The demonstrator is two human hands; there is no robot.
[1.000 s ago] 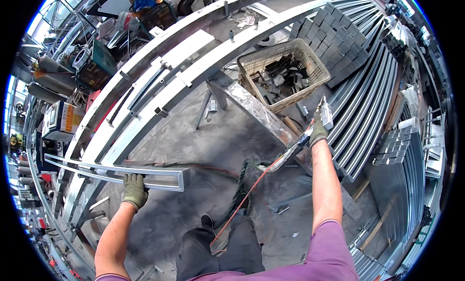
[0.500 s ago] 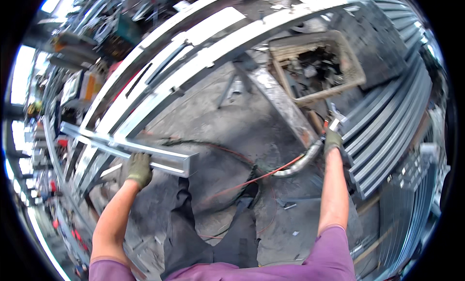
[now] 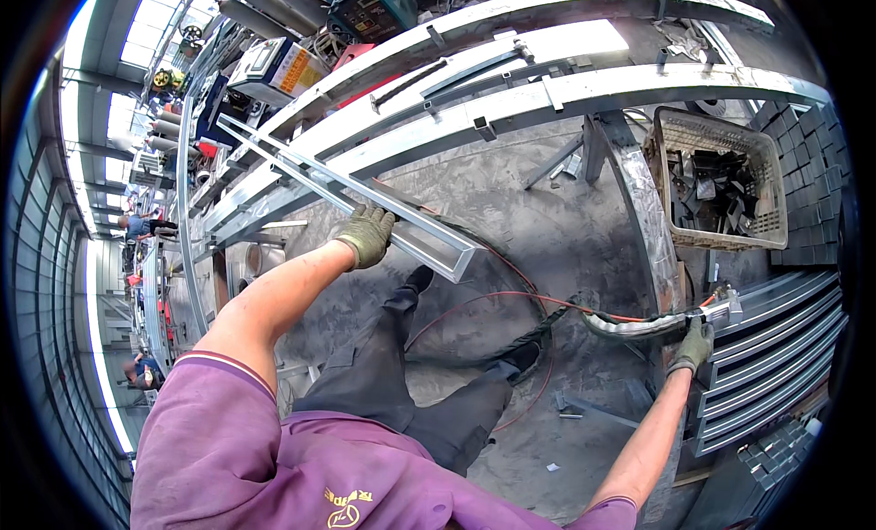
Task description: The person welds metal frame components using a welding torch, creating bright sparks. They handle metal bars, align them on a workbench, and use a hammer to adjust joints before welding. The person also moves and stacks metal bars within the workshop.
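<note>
My left hand point(image 3: 367, 236), in an olive work glove, is closed over one rail of a long, narrow metal frame point(image 3: 422, 247). The frame is made of silvery square tubing and slants away to the upper left, its far part lying across the long beams. Out to the right, my gloved right hand point(image 3: 693, 346) is closed around what looks like a welding gun point(image 3: 721, 311) with a silver head. A pale-wrapped cable point(image 3: 630, 327) and a thin orange hose run from it to the left. It is beside a stack of grey metal tubes point(image 3: 776, 347); my fingers are partly hidden.
Long pale beams point(image 3: 584, 90) form a work stand ahead, with a cross leg point(image 3: 643, 210) at the right. A beige plastic crate point(image 3: 730, 237) holds metal offcuts. Cable loops point(image 3: 538, 320) lie on the floor around my feet. Two people are far off at the left.
The view has swung left and sharpened. My left hand and the metal frame now sit more steeply angled, nearer the middle of the picture. Both hands keep their holds.
</note>
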